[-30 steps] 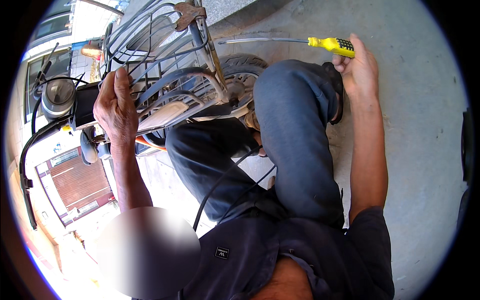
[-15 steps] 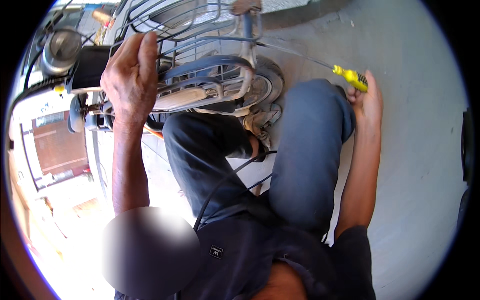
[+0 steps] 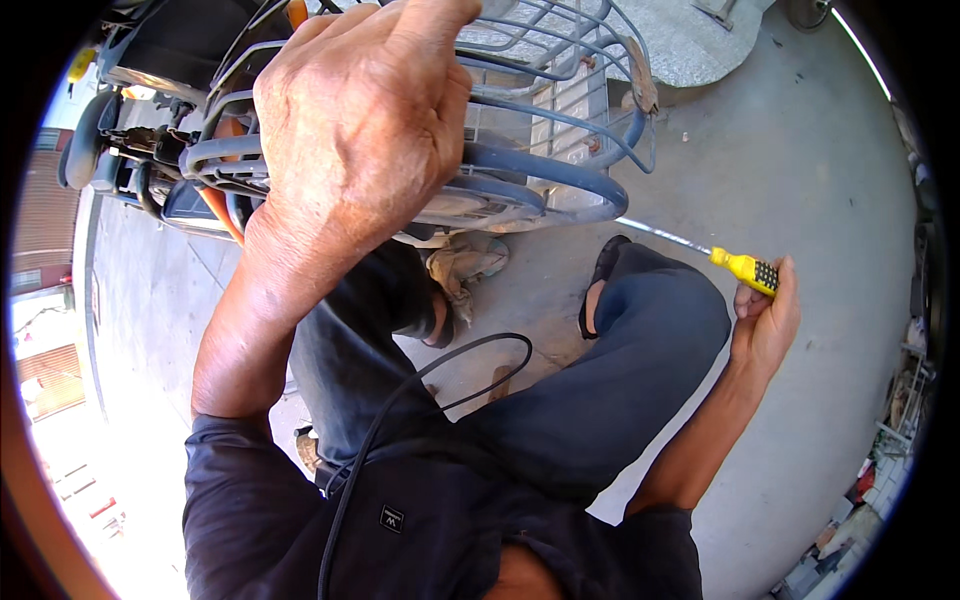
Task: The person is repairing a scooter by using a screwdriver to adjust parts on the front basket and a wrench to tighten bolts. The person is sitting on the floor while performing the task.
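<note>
My right hand (image 3: 768,318), out to the right, holds a screwdriver by its yellow and black handle (image 3: 744,270). The thin metal shaft (image 3: 665,234) points up and left, and its far end passes out of sight at the corner of a wire basket (image 3: 540,175). My left hand (image 3: 360,120) is large in view, closed, with its back up, over the left part of the basket. Its curled fingers are mostly hidden, so I cannot make out what is in them.
The basket belongs to a two-wheeler (image 3: 150,60) on the left. A crumpled cloth (image 3: 468,265) lies below it, near my foot. A black cable (image 3: 400,385) loops over my lap. Assorted items (image 3: 880,470) line the right edge, and a silvery sheet (image 3: 690,45) is at the top.
The view has shifted. My left hand has come up closer and farther right over the basket. My right hand, still on the screwdriver, appears lower and slightly farther right.
</note>
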`<state>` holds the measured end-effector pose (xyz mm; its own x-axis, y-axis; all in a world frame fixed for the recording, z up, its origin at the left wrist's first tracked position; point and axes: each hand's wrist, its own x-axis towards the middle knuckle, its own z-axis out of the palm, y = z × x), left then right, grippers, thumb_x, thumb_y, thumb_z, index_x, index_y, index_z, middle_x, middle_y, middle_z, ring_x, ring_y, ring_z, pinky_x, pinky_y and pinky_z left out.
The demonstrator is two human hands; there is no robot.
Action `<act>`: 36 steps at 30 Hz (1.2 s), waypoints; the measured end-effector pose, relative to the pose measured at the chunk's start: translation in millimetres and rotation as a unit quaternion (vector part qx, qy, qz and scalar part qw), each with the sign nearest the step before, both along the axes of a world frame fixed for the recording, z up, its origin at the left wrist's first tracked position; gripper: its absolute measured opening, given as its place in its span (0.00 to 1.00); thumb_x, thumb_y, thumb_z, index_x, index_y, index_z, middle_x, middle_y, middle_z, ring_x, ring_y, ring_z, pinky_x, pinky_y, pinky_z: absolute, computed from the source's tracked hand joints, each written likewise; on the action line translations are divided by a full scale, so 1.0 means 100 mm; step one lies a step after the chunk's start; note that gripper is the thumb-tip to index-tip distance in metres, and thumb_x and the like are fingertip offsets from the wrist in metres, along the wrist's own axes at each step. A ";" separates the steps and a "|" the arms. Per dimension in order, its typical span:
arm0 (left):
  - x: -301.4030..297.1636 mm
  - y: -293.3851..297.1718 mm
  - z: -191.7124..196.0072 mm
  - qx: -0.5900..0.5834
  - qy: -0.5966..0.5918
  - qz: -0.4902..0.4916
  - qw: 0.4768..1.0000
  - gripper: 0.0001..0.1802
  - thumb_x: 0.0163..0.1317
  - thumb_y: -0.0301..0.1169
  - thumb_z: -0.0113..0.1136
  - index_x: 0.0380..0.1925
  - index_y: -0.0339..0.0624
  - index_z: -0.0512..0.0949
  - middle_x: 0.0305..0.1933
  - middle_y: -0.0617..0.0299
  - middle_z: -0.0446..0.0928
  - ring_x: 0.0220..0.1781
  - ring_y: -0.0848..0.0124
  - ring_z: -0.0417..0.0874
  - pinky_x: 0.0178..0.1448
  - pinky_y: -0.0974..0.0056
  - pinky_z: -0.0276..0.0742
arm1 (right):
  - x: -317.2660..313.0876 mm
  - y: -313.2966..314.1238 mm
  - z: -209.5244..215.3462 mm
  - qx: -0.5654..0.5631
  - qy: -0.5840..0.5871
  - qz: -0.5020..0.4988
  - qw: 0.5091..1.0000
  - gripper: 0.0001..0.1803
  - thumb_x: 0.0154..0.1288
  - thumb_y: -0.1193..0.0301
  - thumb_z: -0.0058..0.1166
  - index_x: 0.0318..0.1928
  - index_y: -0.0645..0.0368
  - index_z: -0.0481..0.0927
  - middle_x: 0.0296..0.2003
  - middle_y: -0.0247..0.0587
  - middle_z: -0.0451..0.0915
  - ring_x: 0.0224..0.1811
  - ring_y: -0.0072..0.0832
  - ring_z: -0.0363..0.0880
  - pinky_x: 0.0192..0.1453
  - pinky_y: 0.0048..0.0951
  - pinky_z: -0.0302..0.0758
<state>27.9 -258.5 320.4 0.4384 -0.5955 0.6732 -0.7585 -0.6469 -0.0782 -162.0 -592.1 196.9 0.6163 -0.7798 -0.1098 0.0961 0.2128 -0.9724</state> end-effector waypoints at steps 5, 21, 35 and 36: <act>0.08 0.04 0.02 0.001 -0.041 -0.025 0.999 0.09 0.67 0.23 0.60 0.45 0.44 0.84 0.29 0.59 0.84 0.33 0.61 0.87 0.41 0.59 0.82 | 0.07 0.54 0.50 -0.167 0.112 0.067 0.977 0.10 0.78 0.66 0.55 0.45 0.63 0.78 0.36 0.45 0.86 0.22 0.18 0.77 0.24 0.19 0.70; 0.19 0.69 0.57 0.129 0.118 0.121 0.977 0.19 0.68 0.36 0.67 0.58 0.46 0.82 0.55 0.54 0.84 0.61 0.56 0.83 0.68 0.52 0.77 | 0.20 1.07 0.63 -0.371 0.155 0.110 0.909 0.16 0.74 0.63 0.58 0.38 0.67 0.81 0.24 0.44 0.79 0.27 0.27 0.77 0.36 0.32 0.74; 0.41 0.73 0.31 -0.095 0.046 0.108 0.989 0.09 0.70 0.37 0.65 0.38 0.44 0.80 0.33 0.49 0.83 0.37 0.46 0.85 0.40 0.52 0.79 | 1.06 0.96 0.75 -0.195 0.071 0.253 0.945 0.24 0.64 0.66 0.52 0.55 0.66 0.85 0.31 0.35 0.82 0.28 0.23 0.78 0.29 0.29 0.75; 0.42 0.69 0.28 -0.098 0.037 0.094 0.990 0.09 0.70 0.36 0.65 0.39 0.43 0.79 0.34 0.50 0.84 0.38 0.47 0.86 0.41 0.51 0.80 | 1.12 0.93 0.63 -0.181 0.036 0.251 0.950 0.24 0.63 0.66 0.53 0.57 0.66 0.84 0.31 0.34 0.81 0.27 0.22 0.77 0.27 0.28 0.73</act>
<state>69.9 -189.7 348.5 0.5816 -0.3596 0.7297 -0.6215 -0.7751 0.1134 -50.4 -499.5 260.0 0.9215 -0.3845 0.0544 0.0021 -0.1351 -0.9908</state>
